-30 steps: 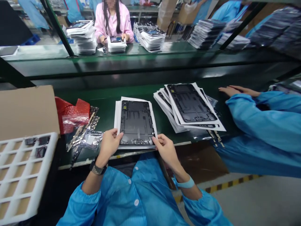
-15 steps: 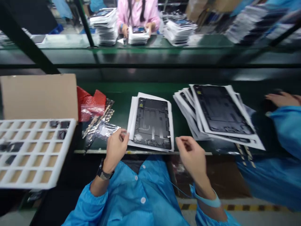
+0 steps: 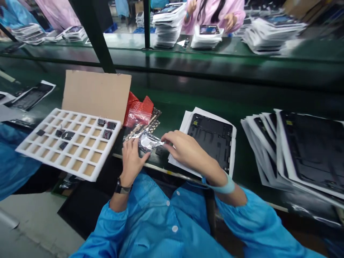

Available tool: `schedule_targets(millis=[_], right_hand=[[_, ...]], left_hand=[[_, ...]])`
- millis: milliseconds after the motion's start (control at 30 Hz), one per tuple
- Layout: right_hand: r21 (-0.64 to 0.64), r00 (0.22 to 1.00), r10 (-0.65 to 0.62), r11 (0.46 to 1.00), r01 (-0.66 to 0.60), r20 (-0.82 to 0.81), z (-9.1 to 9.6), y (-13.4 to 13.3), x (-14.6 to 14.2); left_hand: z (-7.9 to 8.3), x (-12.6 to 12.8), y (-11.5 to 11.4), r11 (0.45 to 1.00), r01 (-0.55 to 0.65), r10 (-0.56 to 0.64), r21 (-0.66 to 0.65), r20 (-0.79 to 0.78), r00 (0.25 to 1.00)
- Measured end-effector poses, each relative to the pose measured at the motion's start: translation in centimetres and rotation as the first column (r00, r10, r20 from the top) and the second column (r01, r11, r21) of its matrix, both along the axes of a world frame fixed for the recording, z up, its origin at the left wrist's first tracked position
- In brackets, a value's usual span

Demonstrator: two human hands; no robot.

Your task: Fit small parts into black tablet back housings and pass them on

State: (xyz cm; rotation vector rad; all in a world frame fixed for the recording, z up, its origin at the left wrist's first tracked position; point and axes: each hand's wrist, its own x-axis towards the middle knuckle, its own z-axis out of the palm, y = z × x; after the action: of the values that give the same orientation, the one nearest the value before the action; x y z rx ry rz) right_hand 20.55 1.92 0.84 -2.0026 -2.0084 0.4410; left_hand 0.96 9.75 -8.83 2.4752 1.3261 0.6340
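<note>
My left hand [image 3: 133, 160] lies flat with fingers spread on a crinkled clear plastic bag [image 3: 148, 142] at the green bench's near edge. My right hand [image 3: 184, 150] reaches left across the bench, its fingertips pinching the right end of that bag. Just right of it a black tablet back cover [image 3: 212, 138] lies on white sheets. Strips of small metal parts [image 3: 149, 125] and a red bubble bag [image 3: 137, 110] sit behind the clear bag.
A white foam grid tray [image 3: 68, 143] holding a few small black parts rests on an open cardboard box [image 3: 96, 91] at left. A fanned stack of covers on white sheets [image 3: 298, 150] lies at right. A person in pink [image 3: 215, 12] works across the conveyor among stacks.
My view has swung left. Both hands left the black cover; the right hand crossed left over it to the clear bag, and the left hand settled on the bag.
</note>
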Motion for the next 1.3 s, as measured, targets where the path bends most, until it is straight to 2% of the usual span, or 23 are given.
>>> schedule_targets(millis=[100, 200, 267, 367, 533, 733, 900, 1000, 1100, 1200, 1300], right_hand=[[-0.241, 0.984, 0.075, 0.970, -0.035, 0.159, -0.7, 2.5, -0.3], [-0.314, 0.978, 0.131, 0.946, -0.074, 0.164, -2.1, 2.9, -1.3], [-0.275, 0.983, 0.093, 0.960, -0.047, 0.159, -3.2, 2.4, -2.0], [-0.144, 0.983, 0.019, 0.990, 0.007, 0.182, -4.9, 1.8, -2.9], [0.030, 0.968, 0.075, 0.996, -0.085, 0.238, -7.3, 2.0, -3.3], [0.138, 0.941, 0.114, 0.977, -0.165, 0.319, -8.2, 2.7, -2.8], [0.208, 0.937, 0.138, 0.955, -0.212, 0.320, -8.9, 2.7, -2.6], [0.316, 0.974, 0.123, 0.931, -0.180, 0.192, -9.0, 2.6, -2.3], [0.426, 0.994, 0.051, 0.905, -0.005, -0.096, -8.6, 2.4, -2.2], [0.441, 0.929, -0.046, 0.871, 0.217, -0.367, -8.1, 1.8, -2.3], [0.384, 0.826, -0.130, 0.838, 0.387, -0.548, -7.6, 1.1, -2.5]], left_hand=[[-0.6, 0.8, -0.1, 0.989, 0.144, -0.145, -0.021, -0.053, 0.988], [-1.3, 0.9, 0.2, 0.988, 0.149, -0.149, -0.037, 0.000, 0.989], [-1.6, 0.8, 0.7, 0.989, 0.141, -0.139, -0.039, 0.061, 0.988], [-1.8, 0.6, 1.3, 0.988, 0.144, -0.138, -0.046, 0.119, 0.983], [-1.6, 0.8, 1.8, 0.986, 0.147, -0.136, -0.075, 0.142, 0.981], [-1.3, 0.8, 2.2, 0.980, 0.148, -0.125, -0.133, 0.169, 0.978], [-1.1, 0.7, 2.5, 0.977, 0.138, -0.102, -0.164, 0.209, 0.973], [-1.1, 0.7, 2.6, 0.976, 0.144, -0.106, -0.163, 0.223, 0.969], [-1.2, 0.8, 2.6, 0.973, 0.158, -0.115, -0.168, 0.242, 0.964], [-1.3, 1.2, 2.3, 0.973, 0.169, -0.120, -0.158, 0.283, 0.951], [-1.2, 2.1, 1.7, 0.979, 0.163, -0.111, -0.120, 0.357, 0.928]])
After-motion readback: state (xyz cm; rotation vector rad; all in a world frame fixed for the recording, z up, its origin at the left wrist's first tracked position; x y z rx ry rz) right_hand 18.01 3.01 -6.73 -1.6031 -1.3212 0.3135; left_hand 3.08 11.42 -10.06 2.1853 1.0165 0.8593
